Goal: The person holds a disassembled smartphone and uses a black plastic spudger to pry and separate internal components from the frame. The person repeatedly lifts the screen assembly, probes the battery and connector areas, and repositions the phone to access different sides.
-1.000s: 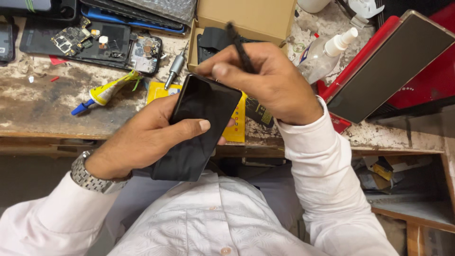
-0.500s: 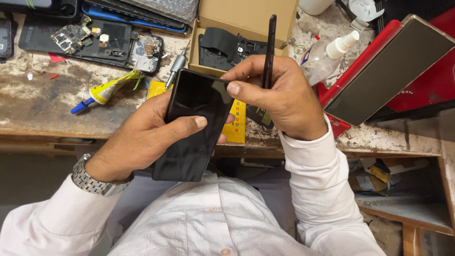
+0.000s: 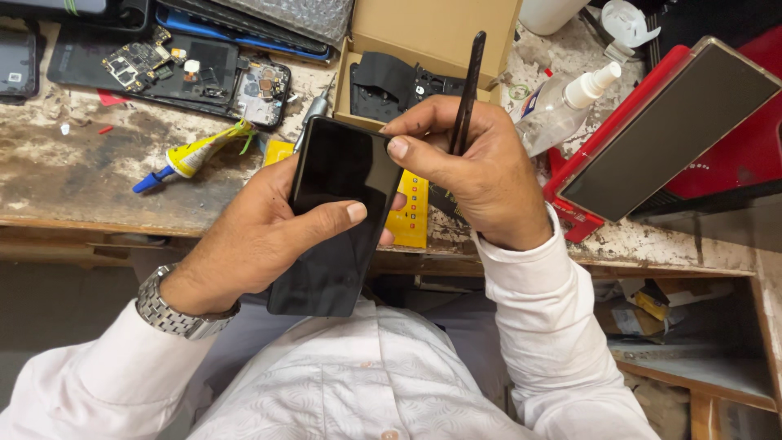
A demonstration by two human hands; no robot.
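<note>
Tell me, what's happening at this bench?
A person holds a black phone in the left hand, screen up, above the bench edge. The right hand grips a thin black tool upright, its thumb on the phone's top corner. Behind on the workbench lie an opened phone, a glue tube and a cardboard box.

Glossy black phone [image 3: 338, 220], thin black stick [image 3: 467, 90], white patterned shirt [image 3: 383, 375], yellow card [image 3: 410, 213], red case [image 3: 586, 175], silver watch [image 3: 173, 312]
</note>
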